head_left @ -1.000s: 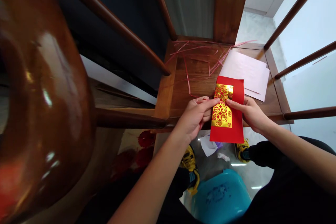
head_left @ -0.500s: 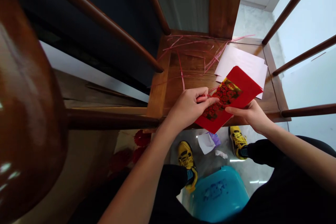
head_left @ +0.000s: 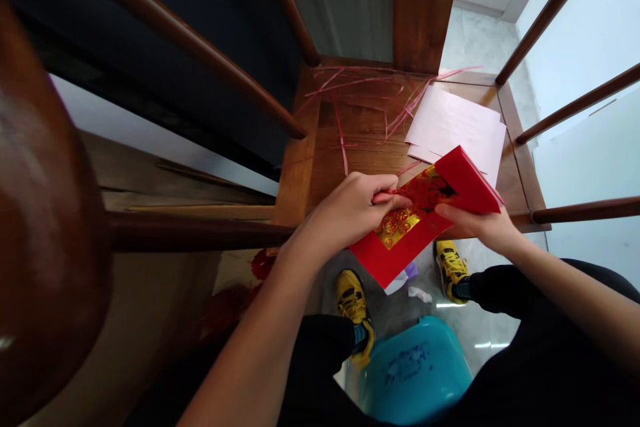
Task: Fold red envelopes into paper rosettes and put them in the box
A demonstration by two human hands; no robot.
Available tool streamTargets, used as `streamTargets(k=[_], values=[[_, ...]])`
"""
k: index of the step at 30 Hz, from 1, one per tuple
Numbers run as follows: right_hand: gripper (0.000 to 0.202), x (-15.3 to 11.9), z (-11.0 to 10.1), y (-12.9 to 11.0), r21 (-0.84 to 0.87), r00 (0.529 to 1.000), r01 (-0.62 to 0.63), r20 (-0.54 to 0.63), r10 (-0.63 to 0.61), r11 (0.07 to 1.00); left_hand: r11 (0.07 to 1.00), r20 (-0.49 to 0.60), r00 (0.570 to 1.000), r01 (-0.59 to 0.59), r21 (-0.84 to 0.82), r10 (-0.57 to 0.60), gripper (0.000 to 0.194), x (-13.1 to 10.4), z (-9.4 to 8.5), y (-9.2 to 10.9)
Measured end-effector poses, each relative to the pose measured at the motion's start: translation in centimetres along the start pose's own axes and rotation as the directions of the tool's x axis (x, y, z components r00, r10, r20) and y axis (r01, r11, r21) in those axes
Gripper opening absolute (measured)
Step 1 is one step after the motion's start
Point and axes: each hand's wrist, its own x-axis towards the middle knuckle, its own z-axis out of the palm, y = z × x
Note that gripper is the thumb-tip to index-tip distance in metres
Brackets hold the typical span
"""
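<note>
A stack of red envelopes [head_left: 385, 259] with gold printing is held tilted above the front edge of the wooden chair seat [head_left: 325, 153]. My right hand [head_left: 483, 223] grips the stack near its right end, thumb on top and fingers beneath. Over the middle of the printed face, my left hand [head_left: 367, 203] is closed in a pinch. A thin pink plastic string [head_left: 409, 167] shows just beyond its fingers and seems to run into them; the fingertips are partly hidden. Behind the envelopes, white paper sheets [head_left: 453, 123] lie on the seat.
More pink plastic strands [head_left: 343, 137] lie loose across the seat. Dark wooden spindles [head_left: 550, 17] rise around it. On the floor below are a blue plastic stool [head_left: 415, 373], yellow shoes [head_left: 353, 297] and a crumpled tissue [head_left: 420, 294]. A rounded brown wooden form [head_left: 50, 247] fills the left side.
The envelope stack has shifted down and bent across its middle, its lower left end reaching further toward me. Both hands keep their closed grip. More gold printing shows below my left hand.
</note>
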Motion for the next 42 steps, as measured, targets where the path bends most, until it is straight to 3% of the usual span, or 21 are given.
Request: streamTargets(k=[2,5,7,12,16,21,23,25,28,31,36,39,42], values=[[0.038,0.9,-0.8,-0.6,0.048,0.999,-0.032,0.001,0.032,0.998,0.997,0.036,0.998,0.047,0.066,-0.049,0.045,-0.1,-0.4,0.0],[0.066,1.9,-1.5,-0.4,0.132,0.993,-0.106,0.062,0.099,0.986,0.971,0.066,0.992,0.094,0.218,-0.111,0.043,-0.1,-0.6,0.0],[0.076,2.1,-1.4,0.5,0.099,0.983,-0.146,0.123,0.133,0.984,0.937,0.064,0.992,0.080,0.341,-0.108,0.040,0.0,-0.4,-0.1],[0.071,2.0,-0.7,2.6,-0.130,0.964,-0.212,0.138,0.229,0.969,0.854,0.033,0.994,0.075,0.515,-0.107,0.039,0.7,0.4,-1.1],[0.063,1.9,-0.8,2.6,-0.235,0.960,-0.220,0.117,0.253,0.947,0.796,-0.035,0.996,0.086,0.599,-0.081,0.038,0.8,0.8,-2.3],[0.048,1.6,-0.8,2.0,-0.547,0.995,-0.039,0.058,0.085,0.836,0.703,-0.193,0.981,0.151,0.694,-0.020,0.048,0.5,1.6,-2.5],[0.047,1.5,-0.7,2.1,-0.665,0.999,0.019,0.047,0.017,0.746,0.668,-0.187,0.981,0.110,0.736,0.045,0.048,0.5,2.1,-2.4],[0.045,1.4,-0.6,2.2,-0.726,0.999,0.032,0.036,-0.008,0.687,0.655,-0.132,0.987,0.040,0.755,0.093,0.031,0.7,2.6,-2.4],[0.038,1.4,-0.6,2.4,-0.744,0.998,0.061,0.035,-0.052,0.665,0.715,-0.103,0.988,-0.007,0.699,0.111,0.017,1.2,3.1,-3.0],[0.034,1.5,-0.6,2.7,-0.766,0.991,0.121,0.055,-0.123,0.631,0.765,-0.179,0.977,0.026,0.643,0.117,0.017,1.5,3.4,-3.5],[0.032,1.5,-0.4,3.4,-0.809,0.979,0.126,0.009,-0.203,0.574,0.697,-0.308,0.921,0.058,0.714,0.238,0.018,0.8,4.2,-3.0],[0.028,1.5,-0.1,3.8,-0.799,0.970,0.154,0.009,-0.245,0.581,0.658,-0.255,0.912,-0.022,0.753,0.322,0.028,0.3,5.0,-2.6],[0.020,1.5,0.0,4.1,-0.728,0.971,0.202,0.062,-0.231,0.655,0.674,-0.188,0.943,-0.051,0.737,0.276,0.030,0.3,5.9,-2.7]])
